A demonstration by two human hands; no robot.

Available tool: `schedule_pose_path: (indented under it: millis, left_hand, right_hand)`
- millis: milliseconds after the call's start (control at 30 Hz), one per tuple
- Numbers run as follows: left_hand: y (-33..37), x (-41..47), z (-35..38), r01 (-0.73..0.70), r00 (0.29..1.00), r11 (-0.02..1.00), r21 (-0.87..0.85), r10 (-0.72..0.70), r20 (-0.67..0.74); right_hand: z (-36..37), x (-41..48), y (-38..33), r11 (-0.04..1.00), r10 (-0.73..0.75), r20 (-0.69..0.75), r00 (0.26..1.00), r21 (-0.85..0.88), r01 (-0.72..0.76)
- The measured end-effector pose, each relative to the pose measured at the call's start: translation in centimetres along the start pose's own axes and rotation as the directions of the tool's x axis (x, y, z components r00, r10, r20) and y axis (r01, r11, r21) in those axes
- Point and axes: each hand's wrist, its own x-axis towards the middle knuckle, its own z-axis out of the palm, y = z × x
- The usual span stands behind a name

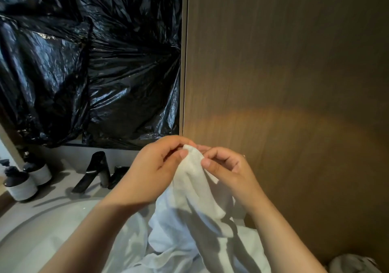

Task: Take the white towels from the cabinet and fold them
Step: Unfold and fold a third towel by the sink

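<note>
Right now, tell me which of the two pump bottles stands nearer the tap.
The rear bottle, set farther back and to the right, toward the black tap. The front bottle stands nearer the picture's left edge, farther from it.

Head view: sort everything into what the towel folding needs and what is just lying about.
Job in hand: white towel, pinched near its top by the left hand and right hand.

Lying about: black faucet, pump bottles, black plastic sheet, sink.

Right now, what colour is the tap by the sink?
Black; the tap shows best in the head view.
</note>
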Motion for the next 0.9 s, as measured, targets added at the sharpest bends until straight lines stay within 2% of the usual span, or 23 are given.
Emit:
schedule_pose_path:
  millis: [100, 333, 433, 633, 733, 833, 900]
  left_hand:
    - [0.5, 1.4, -0.7, -0.024, 0.999, 0.998, 0.050, 0.026, -0.025]
    - [2.0, 4.9, -2.0, -0.106, 0.974, 0.988, 0.113, 0.126, -0.189]
    - [3.3, 6.4, -2.3, -0.145, 0.954, 0.985, 0.096, 0.165, -0.250]
    - [4.8, 8.3, -2.1, -0.191, 0.931, 0.982, 0.010, 0.184, -0.316]
    - [3.3, 8.1, -1.4, -0.139, 0.942, 0.990, -0.023, 0.125, -0.311]
    - [0.0, 6.9, 0.1, -0.024, 0.956, 0.999, -0.023, 0.016, -0.294]
    - [-2.4, 5.6, 1.2, 0.045, 0.965, 0.999, -0.003, -0.044, -0.258]
  right_hand:
    - [-0.3, 0.8, -1.0, 0.999, -0.034, -0.017, 0.999, -0.001, 0.034]
    - [-2.1, 1.8, -4.2, 0.947, -0.140, 0.071, 0.988, -0.280, 0.154]
    - [-3.0, 1.8, -5.6, 0.931, -0.180, 0.081, 0.980, -0.309, 0.196]
    - [-3.8, 2.2, -8.3, 0.894, -0.344, -0.015, 0.939, -0.310, 0.323]
    - [-4.0, 2.3, -7.7, 0.920, -0.268, -0.014, 0.963, -0.299, 0.252]
    - [-4.4, 1.4, -4.6, 0.945, -0.039, 0.059, 0.997, -0.322, 0.056]
    - [-4.8, 0.1, -2.0, 0.922, 0.107, 0.097, 0.990, -0.383, -0.062]
